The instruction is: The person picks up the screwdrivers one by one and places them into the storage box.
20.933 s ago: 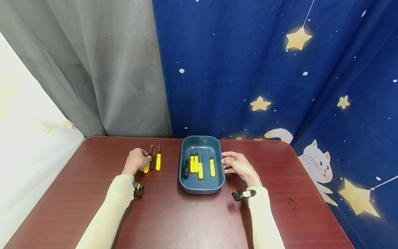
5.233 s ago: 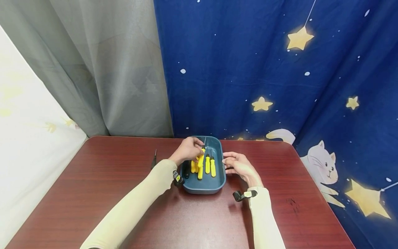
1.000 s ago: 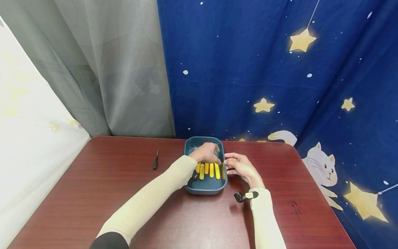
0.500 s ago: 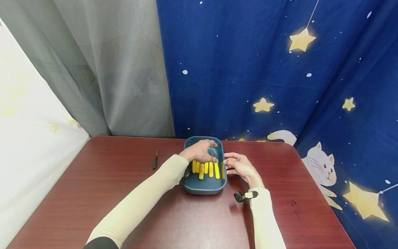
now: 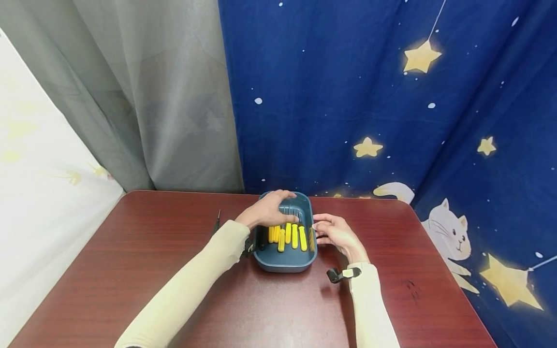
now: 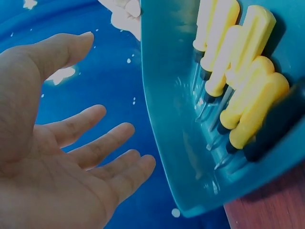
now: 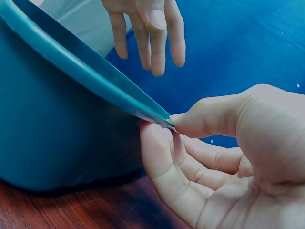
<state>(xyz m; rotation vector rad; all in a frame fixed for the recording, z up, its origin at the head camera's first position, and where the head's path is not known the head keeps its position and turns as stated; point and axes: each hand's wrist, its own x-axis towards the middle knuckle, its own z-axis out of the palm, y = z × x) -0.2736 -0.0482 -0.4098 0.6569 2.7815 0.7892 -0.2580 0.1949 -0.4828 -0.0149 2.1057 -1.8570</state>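
Note:
My left hand (image 5: 267, 211) hovers over the blue bin (image 5: 285, 265), fingers spread and nothing in them. In the left wrist view its palm shows bare beside the bin's wall. My right hand (image 7: 267, 138) pinches the bin's rim (image 7: 90, 78) between thumb and fingers, on the right side. Inside lie several yellow-handled screwdrivers (image 6: 250, 43) in a row, shafts toward the far wall. A black-handled screwdriver (image 6: 281, 121) lies at the left end of that row. Another dark screwdriver (image 5: 217, 223) rests on the table left of the bin, its handle partly behind my left sleeve.
The bin stands near the back edge of the reddish-brown wooden table (image 5: 278, 309). Behind the table hang a grey curtain (image 5: 187, 106) and a blue star-patterned curtain (image 5: 322, 96). A wrist camera (image 5: 335, 275) sits on my right wrist.
My left hand has drawn back leftward from the bin's right part. Since the oldest frame, several screwdrivers from the table at left have gone into the bin. My right hand stays at the rim.

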